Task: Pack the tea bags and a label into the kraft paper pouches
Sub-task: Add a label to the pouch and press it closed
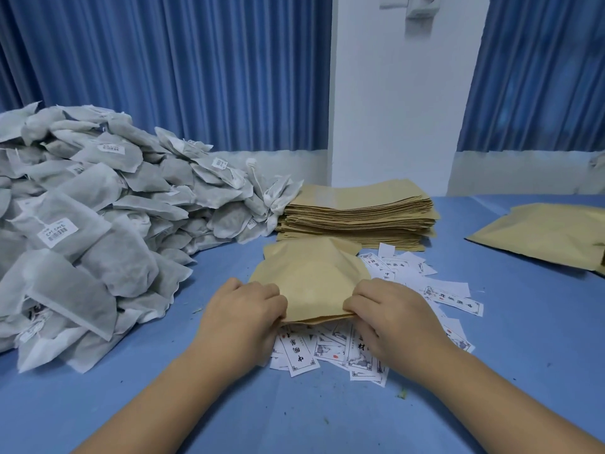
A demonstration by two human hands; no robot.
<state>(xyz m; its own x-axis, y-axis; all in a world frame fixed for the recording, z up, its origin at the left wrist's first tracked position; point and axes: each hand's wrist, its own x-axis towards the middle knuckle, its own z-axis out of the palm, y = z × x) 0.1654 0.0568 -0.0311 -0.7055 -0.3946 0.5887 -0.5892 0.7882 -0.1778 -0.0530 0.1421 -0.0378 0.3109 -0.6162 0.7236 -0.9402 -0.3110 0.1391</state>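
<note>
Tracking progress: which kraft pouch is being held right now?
The puffed pouch front centre, over the labels; left grip and right grip pinch its near edge. The stack behind and far-right pouch lie untouched.

A big loose heap of grey-white tea bags [98,208], several bearing small white tags, fills the left of the worktop [294,421]. Just right of it, far middle, sits a tidy stack of flat kraft pouches [357,208]. Nearer, one bulging pouch [311,280] lies over a scatter of white printed labels [327,348], its near edge pinched by the left hand [242,309] and the right hand [389,312]. Another tan pouch [550,234] lies flat at far right.
</note>
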